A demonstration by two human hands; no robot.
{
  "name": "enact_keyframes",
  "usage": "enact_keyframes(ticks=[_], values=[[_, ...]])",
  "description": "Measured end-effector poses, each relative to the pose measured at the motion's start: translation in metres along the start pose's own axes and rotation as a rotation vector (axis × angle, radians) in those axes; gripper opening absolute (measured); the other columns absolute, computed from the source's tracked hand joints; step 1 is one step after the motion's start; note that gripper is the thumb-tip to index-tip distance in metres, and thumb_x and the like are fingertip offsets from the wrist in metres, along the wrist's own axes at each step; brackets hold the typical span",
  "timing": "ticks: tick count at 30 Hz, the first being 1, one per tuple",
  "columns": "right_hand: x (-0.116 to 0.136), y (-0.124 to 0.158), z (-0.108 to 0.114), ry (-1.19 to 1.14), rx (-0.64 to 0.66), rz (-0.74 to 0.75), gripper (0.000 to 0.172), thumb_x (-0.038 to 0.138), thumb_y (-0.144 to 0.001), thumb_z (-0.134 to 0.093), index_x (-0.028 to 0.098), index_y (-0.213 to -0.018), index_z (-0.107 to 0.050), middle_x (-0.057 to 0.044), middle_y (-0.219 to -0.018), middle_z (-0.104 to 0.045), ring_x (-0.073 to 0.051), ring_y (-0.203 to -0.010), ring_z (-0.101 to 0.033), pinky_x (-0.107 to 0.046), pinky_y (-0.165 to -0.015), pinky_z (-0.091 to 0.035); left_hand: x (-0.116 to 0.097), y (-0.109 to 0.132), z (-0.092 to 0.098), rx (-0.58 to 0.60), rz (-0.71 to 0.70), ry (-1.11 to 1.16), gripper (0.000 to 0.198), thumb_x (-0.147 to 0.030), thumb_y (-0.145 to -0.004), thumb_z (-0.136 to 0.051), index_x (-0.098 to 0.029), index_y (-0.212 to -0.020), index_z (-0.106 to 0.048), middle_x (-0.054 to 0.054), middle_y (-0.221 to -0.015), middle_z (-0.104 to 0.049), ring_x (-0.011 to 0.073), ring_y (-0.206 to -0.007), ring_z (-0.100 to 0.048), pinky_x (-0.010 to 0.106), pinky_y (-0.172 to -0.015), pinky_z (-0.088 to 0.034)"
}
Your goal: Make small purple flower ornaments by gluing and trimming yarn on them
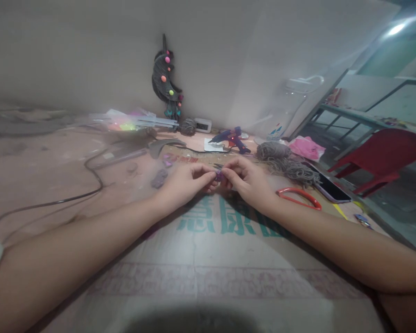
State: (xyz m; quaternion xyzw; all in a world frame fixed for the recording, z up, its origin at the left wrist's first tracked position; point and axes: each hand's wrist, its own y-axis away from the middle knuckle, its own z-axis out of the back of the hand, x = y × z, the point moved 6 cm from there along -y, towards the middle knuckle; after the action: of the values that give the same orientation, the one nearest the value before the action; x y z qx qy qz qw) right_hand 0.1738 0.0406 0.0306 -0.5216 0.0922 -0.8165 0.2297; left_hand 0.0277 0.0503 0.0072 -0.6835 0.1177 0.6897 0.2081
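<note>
Plain grey wall (90, 60) fills the upper left and centre of the frame, with a red chair (384, 152) standing beyond the bench (24, 171) at the right. Cardboard (229, 256) printed with green characters covers the lower centre. Just above those characters, in the middle of the frame, a small purple piece (219, 176) sits between the left hand (190, 179) and the right hand (245, 179); both hands grasp it, pinched at the fingertips, though its exact shape is too small to tell. More purple pieces (158, 178) lie just beside the left hand. Near the right wrist is a red-orange handle (300, 196), with a dark phone (329, 186) to its right. Above these spread grey yarn (273, 151) and a pink bag (307, 147), near a clear bottle (287, 111). Above the hands, a glue gun (229, 137) lies partly over a white card (211, 146). Upper centre, a dark crescent ornament (161, 81) dotted with bright balls stands against the wall. Black cord (65, 200) curves across the left.
</note>
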Motion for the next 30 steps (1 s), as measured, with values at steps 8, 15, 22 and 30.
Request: enact_keyframes(ticks=[8, 15, 22, 30], values=[[-0.0015, -0.0003, 0.0008, 0.000, -0.007, 0.001, 0.023, 0.041, -0.092, -0.060, 0.019, -0.088, -0.053, 0.002, -0.065, -0.064, -0.011, -0.056, -0.060, -0.025, -0.055, -0.048, 0.0016, 0.0006, 0.0026, 0.014, -0.015, -0.057, 0.033, -0.042, -0.086, -0.065, -0.014, -0.103, -0.073, 0.005, -0.082, -0.072, 0.0145, -0.070, -0.067, 0.030, -0.071, -0.056], [0.0012, -0.0005, -0.0003, -0.009, 0.003, 0.052, 0.018, 0.036, -0.094, -0.059, 0.020, -0.088, -0.054, 0.003, -0.066, -0.064, -0.011, -0.059, -0.061, -0.024, -0.056, -0.047, -0.0017, 0.0018, 0.0009, 0.046, -0.047, -0.086, 0.036, -0.045, -0.084, -0.067, -0.016, -0.105, -0.075, 0.007, -0.094, -0.075, 0.0170, -0.082, -0.069, 0.030, -0.077, -0.056], [-0.0003, 0.0007, -0.0018, 0.028, 0.018, 0.053, 0.015, 0.034, -0.094, -0.058, 0.020, -0.089, -0.054, 0.002, -0.068, -0.064, -0.011, -0.059, -0.061, -0.025, -0.057, -0.047, -0.0074, 0.0031, -0.0013, 0.004, -0.034, -0.175, 0.028, -0.038, -0.087, -0.062, -0.015, -0.098, -0.073, 0.005, -0.084, -0.073, 0.0149, -0.075, -0.066, 0.027, -0.073, -0.054], [0.0006, 0.0015, -0.0001, 0.109, 0.019, 0.089, 0.011, 0.031, -0.095, -0.054, 0.020, -0.093, -0.055, 0.003, -0.068, -0.059, -0.012, -0.061, -0.057, -0.026, -0.058, -0.044, -0.0018, 0.0014, 0.0029, -0.019, -0.069, -0.235, 0.027, -0.040, -0.090, -0.058, -0.016, -0.090, -0.071, 0.003, -0.080, -0.070, 0.0144, -0.072, -0.065, 0.027, -0.071, -0.052]])
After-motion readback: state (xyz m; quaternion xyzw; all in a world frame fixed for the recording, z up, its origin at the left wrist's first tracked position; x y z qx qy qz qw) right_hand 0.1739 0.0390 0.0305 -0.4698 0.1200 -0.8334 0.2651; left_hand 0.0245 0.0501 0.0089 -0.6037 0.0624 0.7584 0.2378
